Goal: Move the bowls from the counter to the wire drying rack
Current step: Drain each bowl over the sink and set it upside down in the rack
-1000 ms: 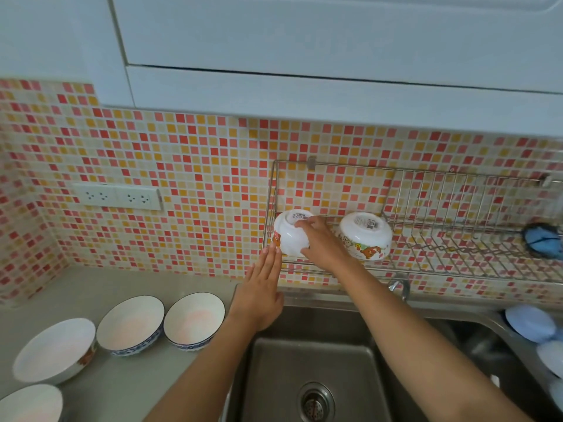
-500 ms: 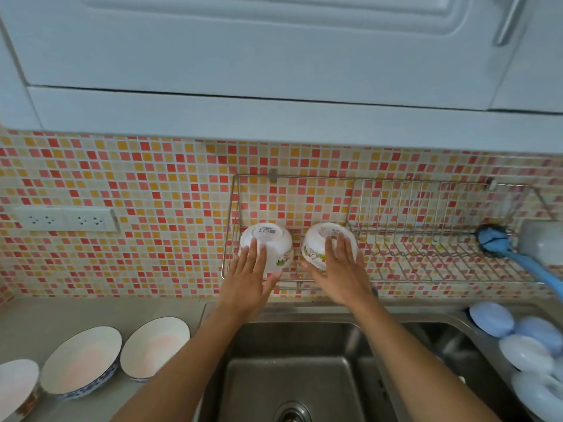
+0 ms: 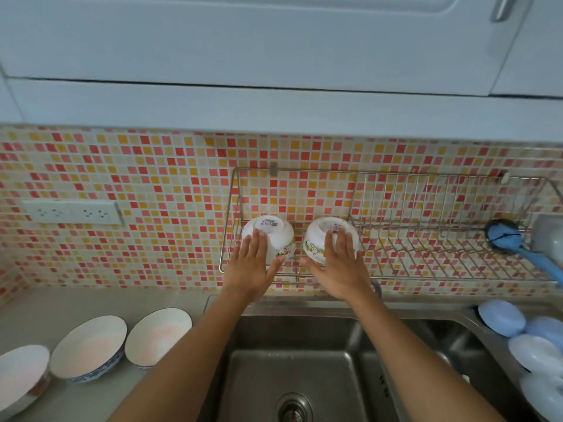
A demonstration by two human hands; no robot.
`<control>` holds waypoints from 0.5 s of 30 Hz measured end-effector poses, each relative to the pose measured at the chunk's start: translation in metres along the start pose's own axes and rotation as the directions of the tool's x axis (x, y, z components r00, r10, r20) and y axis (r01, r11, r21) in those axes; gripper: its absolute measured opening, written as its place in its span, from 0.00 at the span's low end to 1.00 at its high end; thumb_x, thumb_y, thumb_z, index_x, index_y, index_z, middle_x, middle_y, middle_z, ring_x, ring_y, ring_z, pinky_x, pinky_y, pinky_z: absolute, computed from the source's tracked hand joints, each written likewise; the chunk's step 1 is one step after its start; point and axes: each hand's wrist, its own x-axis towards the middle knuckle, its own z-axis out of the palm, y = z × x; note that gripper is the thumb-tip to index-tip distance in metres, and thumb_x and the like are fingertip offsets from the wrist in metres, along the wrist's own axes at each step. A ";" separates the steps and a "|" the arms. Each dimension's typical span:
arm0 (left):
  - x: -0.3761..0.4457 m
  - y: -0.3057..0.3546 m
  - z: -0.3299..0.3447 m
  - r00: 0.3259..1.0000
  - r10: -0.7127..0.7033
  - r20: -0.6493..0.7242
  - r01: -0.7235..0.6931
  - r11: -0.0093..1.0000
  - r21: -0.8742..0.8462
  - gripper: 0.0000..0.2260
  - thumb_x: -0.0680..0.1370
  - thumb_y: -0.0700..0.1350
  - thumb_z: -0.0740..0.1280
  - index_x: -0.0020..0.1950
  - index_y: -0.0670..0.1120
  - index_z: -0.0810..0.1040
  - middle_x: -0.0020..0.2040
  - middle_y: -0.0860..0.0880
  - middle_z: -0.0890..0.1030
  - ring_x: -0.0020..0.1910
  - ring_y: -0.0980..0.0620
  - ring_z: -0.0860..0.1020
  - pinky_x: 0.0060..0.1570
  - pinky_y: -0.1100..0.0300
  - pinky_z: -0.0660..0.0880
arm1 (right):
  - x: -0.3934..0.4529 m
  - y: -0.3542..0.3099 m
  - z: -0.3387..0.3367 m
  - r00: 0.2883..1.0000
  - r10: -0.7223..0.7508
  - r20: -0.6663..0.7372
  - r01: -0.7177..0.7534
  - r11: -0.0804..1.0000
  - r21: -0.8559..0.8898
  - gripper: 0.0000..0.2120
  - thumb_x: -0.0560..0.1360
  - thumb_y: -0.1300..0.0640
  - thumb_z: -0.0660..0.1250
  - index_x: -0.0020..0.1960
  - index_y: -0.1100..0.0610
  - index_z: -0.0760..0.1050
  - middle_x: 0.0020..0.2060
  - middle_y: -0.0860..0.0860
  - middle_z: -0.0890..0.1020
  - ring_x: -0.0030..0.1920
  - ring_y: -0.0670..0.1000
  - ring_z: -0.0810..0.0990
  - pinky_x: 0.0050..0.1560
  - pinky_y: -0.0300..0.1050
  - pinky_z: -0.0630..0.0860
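Two white cartoon-printed ceramic bowls, left bowl (image 3: 269, 236) and right bowl (image 3: 330, 237), sit upside down at the left end of the wall-mounted wire drying rack (image 3: 426, 251). Left hand (image 3: 251, 268) and right hand (image 3: 342, 269) lie flat on them, fingers extended, not clenched. Three white bowls (image 3: 88, 348) rest upright on the grey counter (image 3: 100, 303).

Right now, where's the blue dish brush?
The blue plastic dish brush lies at the wire drying rack's right end, above the steel sink.
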 end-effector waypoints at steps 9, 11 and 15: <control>-0.075 -0.017 -0.006 0.996 0.020 -0.084 -0.019 1.000 0.009 0.28 0.81 0.61 0.41 0.78 0.52 0.40 0.78 0.52 0.42 0.76 0.52 0.36 0.73 0.49 0.32 | -0.023 -0.019 0.005 0.890 0.000 -0.456 0.131 0.958 0.255 0.25 0.76 0.44 0.67 0.68 0.56 0.74 0.68 0.58 0.75 0.68 0.60 0.74 0.68 0.60 0.69; -0.099 -0.034 -0.019 0.993 0.008 -0.121 -0.013 0.999 -0.045 0.25 0.81 0.59 0.44 0.77 0.54 0.47 0.79 0.53 0.49 0.77 0.51 0.43 0.75 0.45 0.38 | -0.030 -0.040 0.006 0.844 0.060 -0.534 0.219 0.869 0.444 0.17 0.72 0.53 0.73 0.58 0.58 0.79 0.57 0.58 0.82 0.57 0.60 0.79 0.57 0.54 0.76; -0.141 -0.084 -0.041 0.975 -0.131 -0.179 0.105 0.983 -0.151 0.22 0.82 0.56 0.47 0.76 0.53 0.56 0.77 0.51 0.58 0.77 0.50 0.52 0.75 0.48 0.43 | -0.049 -0.110 0.016 0.867 -0.033 -0.497 0.361 0.730 0.581 0.13 0.72 0.60 0.72 0.56 0.58 0.77 0.58 0.58 0.78 0.56 0.58 0.78 0.50 0.49 0.77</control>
